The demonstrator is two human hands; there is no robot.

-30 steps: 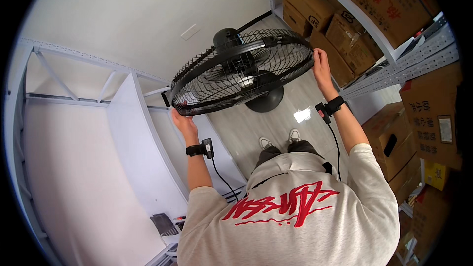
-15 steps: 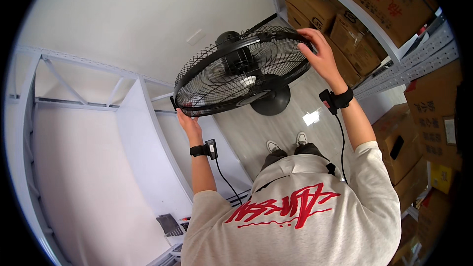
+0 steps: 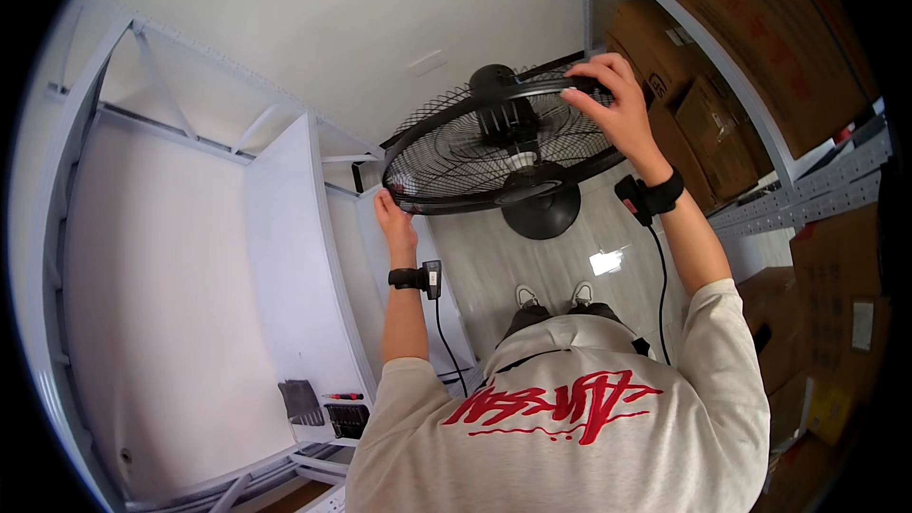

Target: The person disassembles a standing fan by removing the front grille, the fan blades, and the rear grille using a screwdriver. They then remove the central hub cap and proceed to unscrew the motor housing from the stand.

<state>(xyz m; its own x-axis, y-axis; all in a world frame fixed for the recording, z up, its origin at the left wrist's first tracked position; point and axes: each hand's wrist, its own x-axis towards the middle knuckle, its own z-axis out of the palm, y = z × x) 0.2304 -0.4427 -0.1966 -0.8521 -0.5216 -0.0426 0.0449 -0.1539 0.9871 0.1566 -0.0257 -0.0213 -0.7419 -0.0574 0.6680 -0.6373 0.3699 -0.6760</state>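
Steadying fan (image 3: 513, 125), likely step: positioning head by its guard. Left hand (image 3: 397, 230) grasping near-left rim; right hand (image 3: 622, 119) hooked over right rim, thumb on near side. Fan ahead of feet, between racks, base (image 3: 541, 214) apparently on floor (image 3: 480, 261). Next move calls for even two-handed grip, base kept from tipping.
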